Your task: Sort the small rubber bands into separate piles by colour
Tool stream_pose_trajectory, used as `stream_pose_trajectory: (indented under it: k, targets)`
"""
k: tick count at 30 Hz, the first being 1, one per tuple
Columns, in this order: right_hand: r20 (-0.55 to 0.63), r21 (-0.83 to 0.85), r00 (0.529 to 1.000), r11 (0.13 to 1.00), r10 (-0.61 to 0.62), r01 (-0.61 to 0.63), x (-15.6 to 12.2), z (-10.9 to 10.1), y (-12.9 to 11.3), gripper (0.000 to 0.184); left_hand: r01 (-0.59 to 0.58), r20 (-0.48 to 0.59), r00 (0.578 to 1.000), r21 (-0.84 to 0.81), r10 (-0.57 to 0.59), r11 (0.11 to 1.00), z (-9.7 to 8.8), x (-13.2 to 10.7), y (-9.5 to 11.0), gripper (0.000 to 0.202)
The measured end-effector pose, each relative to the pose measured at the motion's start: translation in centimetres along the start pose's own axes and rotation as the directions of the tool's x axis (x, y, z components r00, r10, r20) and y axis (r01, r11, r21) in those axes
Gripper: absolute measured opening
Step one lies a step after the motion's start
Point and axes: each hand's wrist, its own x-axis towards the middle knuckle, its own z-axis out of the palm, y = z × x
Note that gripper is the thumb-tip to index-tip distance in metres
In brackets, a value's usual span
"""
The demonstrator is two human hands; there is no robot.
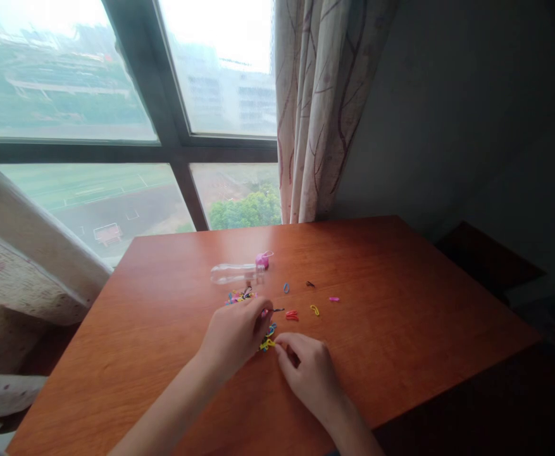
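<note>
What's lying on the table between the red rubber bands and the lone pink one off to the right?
The head view shows a yellow rubber band between the red rubber bands and the pink rubber band.

Left hand (234,326) and right hand (311,370) both bare, fingers slender; left forearm (175,402) and right forearm (353,427) uncovered to frame edge, narrowing at wrists; dark sliver (333,452) beside latter, possibly clothing.
</note>
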Motion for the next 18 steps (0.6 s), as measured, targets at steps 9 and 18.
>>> stream_pose_trajectory:
  k: [9,18]
  targets:
    - [-0.035,0.021,0.999,0.999,-0.026,0.027,0.0,0.0,0.0,0.018,-0.125,0.243,0.963,0.038,0.112,0.991,1.6,9.0,2.6,0.021]
    - [-0.028,0.019,0.999,1.000,-0.020,0.021,0.0,-0.1,0.0,0.019,-0.137,0.343,0.933,0.055,0.110,0.989,2.7,11.3,3.7,0.034]
